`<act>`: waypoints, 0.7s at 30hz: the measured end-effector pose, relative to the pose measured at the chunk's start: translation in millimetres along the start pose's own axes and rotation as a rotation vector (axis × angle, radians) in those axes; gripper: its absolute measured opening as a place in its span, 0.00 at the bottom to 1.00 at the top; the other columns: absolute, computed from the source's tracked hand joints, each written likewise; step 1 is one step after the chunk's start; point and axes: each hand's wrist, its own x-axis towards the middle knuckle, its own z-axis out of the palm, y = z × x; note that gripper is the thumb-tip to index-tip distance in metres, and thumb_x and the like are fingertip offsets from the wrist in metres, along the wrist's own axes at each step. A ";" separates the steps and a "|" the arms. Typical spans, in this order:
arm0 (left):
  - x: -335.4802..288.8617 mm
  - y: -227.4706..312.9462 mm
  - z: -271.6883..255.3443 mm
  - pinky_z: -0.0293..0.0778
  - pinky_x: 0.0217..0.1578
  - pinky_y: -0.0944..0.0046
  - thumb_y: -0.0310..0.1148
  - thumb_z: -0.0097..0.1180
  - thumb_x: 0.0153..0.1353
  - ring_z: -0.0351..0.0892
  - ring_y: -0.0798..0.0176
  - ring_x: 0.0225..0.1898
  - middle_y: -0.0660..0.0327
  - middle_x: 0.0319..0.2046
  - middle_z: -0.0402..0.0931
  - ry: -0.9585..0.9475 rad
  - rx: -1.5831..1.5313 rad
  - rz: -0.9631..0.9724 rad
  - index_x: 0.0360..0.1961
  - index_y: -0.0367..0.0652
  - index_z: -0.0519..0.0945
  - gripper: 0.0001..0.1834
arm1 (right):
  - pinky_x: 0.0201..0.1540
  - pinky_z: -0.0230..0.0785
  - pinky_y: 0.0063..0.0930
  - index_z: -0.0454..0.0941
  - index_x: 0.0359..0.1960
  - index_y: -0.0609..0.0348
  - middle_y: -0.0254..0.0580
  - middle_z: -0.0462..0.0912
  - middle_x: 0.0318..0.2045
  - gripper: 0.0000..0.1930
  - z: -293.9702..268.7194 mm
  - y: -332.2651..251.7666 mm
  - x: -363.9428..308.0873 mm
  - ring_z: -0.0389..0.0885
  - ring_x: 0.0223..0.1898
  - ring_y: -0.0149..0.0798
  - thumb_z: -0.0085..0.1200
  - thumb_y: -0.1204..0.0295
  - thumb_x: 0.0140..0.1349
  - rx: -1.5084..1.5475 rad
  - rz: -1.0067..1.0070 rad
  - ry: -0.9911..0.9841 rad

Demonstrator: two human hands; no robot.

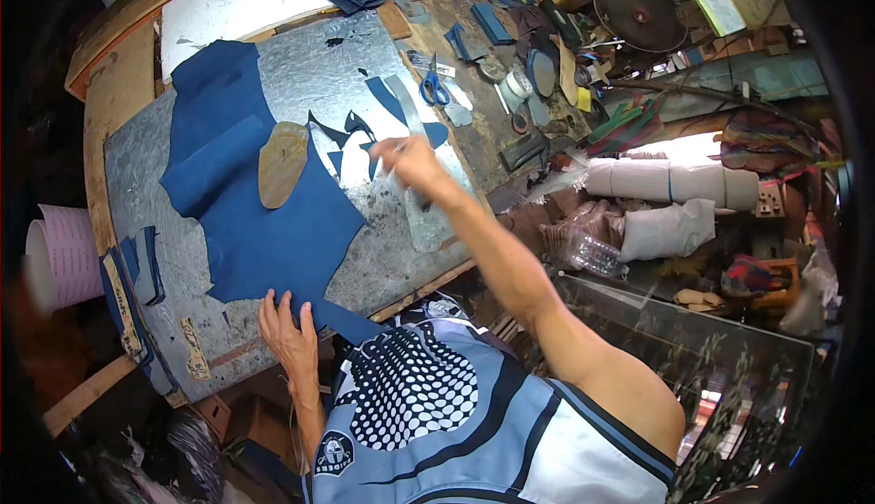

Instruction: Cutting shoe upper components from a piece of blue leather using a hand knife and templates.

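A left hand (290,338) pressed flat, fingers spread, on the near edge of a soft, limp blue leather sheet (264,221) spread over the metal-covered tabletop (383,267). The right hand (410,162), fingers closed on a thin clear strip (394,179), reached just beyond it; blue scissors (433,87) lay farther off.

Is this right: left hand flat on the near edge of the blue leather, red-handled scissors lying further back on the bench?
Not quite. The scissors have blue handles, not red; the head view shows them lying on the bench beyond the metal sheet. The rest holds: the left hand lies flat on the near edge of the blue leather.
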 end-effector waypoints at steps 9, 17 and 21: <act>-6.9 -0.5 33.7 0.51 0.66 0.36 0.44 0.58 0.61 0.52 0.35 0.70 0.43 0.68 0.58 -0.007 0.213 -0.012 0.57 0.40 0.72 0.27 | 0.54 0.73 0.46 0.83 0.47 0.60 0.57 0.81 0.51 0.24 -244.5 24.8 193.2 0.80 0.54 0.56 0.59 0.57 0.52 -0.822 0.189 0.698; -18.0 -3.8 14.8 0.53 0.64 0.36 0.47 0.58 0.60 0.55 0.33 0.68 0.43 0.67 0.59 -0.012 0.302 -0.023 0.55 0.41 0.74 0.27 | 0.39 0.77 0.48 0.84 0.35 0.68 0.54 0.86 0.33 0.33 -280.7 81.0 277.5 0.86 0.35 0.50 0.62 0.41 0.54 -0.808 0.342 0.290; -0.5 9.1 17.8 0.56 0.63 0.39 0.51 0.63 0.55 0.58 0.36 0.67 0.46 0.66 0.61 -0.024 0.240 -0.032 0.52 0.43 0.76 0.29 | 0.30 0.78 0.45 0.84 0.35 0.67 0.54 0.86 0.33 0.27 -339.1 138.2 317.7 0.86 0.28 0.48 0.60 0.47 0.58 -0.686 0.241 0.068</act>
